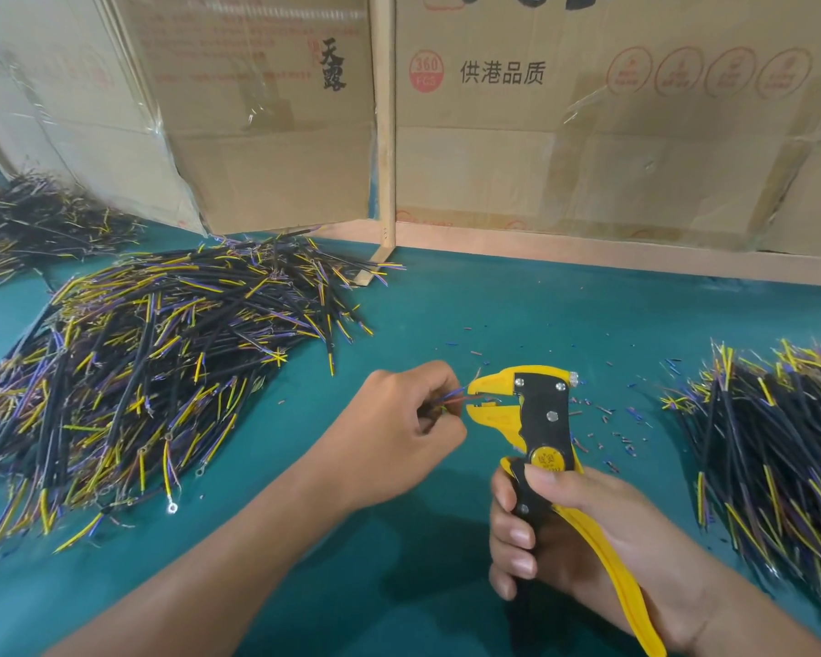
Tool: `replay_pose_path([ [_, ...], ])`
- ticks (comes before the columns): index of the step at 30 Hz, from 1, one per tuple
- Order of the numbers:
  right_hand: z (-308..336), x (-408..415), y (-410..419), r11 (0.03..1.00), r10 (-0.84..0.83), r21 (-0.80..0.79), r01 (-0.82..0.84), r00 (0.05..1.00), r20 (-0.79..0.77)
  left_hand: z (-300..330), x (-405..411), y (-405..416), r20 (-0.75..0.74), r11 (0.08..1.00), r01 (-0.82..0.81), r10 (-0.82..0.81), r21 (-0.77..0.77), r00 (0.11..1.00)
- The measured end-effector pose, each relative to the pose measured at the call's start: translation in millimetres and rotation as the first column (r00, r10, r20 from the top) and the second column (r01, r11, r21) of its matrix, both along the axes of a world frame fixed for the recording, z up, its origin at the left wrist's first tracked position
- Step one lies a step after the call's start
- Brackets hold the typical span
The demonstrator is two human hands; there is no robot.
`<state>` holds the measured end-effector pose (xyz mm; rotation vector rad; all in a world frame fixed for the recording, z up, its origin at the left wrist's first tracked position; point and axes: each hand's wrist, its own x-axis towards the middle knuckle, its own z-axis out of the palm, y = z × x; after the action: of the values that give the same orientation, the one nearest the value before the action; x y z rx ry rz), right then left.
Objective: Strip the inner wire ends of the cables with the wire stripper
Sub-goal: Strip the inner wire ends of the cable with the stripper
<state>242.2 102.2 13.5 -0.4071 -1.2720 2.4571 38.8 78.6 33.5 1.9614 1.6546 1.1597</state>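
Now left hand [401, 429] pinches wires [453, 396]; right hand [584, 528] grips stripper [539, 414] (nose apart).

Wire stripper [539, 419]: glossy yellow and black plastic, metal screws. Bench [517, 315]: matt teal covering. Boxes [588, 135], 12 o'clock: brown cardboard, glossy clear tape. Post [384, 120]: bare wood.

yellow-and-black wire stripper [539, 419] with yellow jaws and handle; thin blue and red inner wires [451, 397]; black cables [162, 362] tipped yellow, purple and blue; teal table mat [517, 305]; tan cardboard boxes [588, 135] printed in red and black.
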Motion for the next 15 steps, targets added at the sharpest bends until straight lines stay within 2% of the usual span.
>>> replay_pose_path([
  [2, 3.3, 3.9, 6.9, 0.995, -0.046, -0.091, 0.05, 0.998, 0.049, 1.2, 0.7, -0.5, -0.014, 1.0, 0.002, -0.002, 0.003, 1.0],
  [4, -0.9, 2.9, 4.0, 0.999, -0.021, -0.042, 0.025, 0.997, 0.078, 1.8, 1.4, -0.9, -0.019, 1.0, 0.004, -0.004, 0.004, 1.0],
  [7, 1.6, 2.7, 4.2, 0.993, -0.058, -0.097, 0.065, 0.995, 0.079, 1.2, 1.7, -1.1, -0.012, 1.0, 0.009, -0.009, 0.004, 1.0],
  [15, 3.1, 2.4, 0.1, 0.993, -0.085, -0.07, 0.095, 0.986, 0.143, 1.3, 1.1, -1.5, 0.014, 0.999, 0.045, -0.045, -0.008, 0.999],
])
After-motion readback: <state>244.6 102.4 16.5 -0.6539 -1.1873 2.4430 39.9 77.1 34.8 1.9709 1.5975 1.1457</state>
